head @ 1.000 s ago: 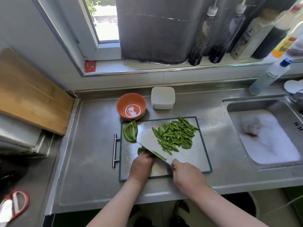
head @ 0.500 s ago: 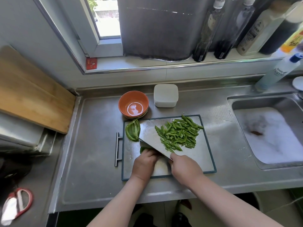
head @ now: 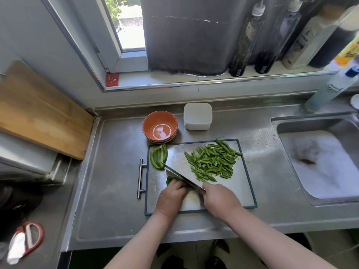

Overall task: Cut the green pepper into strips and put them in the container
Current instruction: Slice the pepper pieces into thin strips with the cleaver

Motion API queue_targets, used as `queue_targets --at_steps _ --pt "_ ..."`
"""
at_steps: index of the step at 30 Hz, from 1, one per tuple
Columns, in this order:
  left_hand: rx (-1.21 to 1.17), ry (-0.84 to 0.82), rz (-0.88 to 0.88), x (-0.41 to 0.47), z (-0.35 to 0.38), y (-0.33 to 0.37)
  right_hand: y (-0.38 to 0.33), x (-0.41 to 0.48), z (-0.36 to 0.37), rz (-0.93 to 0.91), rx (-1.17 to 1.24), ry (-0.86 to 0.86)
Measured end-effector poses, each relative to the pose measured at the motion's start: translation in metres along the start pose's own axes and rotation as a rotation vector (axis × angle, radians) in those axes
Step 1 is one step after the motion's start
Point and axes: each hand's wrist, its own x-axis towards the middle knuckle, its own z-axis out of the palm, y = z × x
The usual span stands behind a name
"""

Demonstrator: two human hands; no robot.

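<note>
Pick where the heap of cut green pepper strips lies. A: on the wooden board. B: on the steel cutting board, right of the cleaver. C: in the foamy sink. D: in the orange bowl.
B: the heap of green pepper strips lies on the steel cutting board, just right of the broad steel cleaver.

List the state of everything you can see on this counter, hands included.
Left hand, holding down a pepper piece.
Right hand, gripping the cleaver, blade tilted over that piece.
Pepper half, uncut, at the board's far left corner.
Strips, piled on the board.
Orange bowl, upright, no pepper inside.
White container, apparently lidded.
Sink, full of foam.
</note>
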Motion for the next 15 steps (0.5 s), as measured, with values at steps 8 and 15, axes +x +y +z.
queue_targets --at_steps 8,15 --pt "0.016 0.016 -0.009 0.002 -0.002 0.008 -0.001 -0.021 0.007 -0.071 -0.093 0.081" --pt "0.026 0.077 -0.056 -0.003 0.004 0.014 0.002 -0.039 0.001 -0.079 -0.102 0.090"
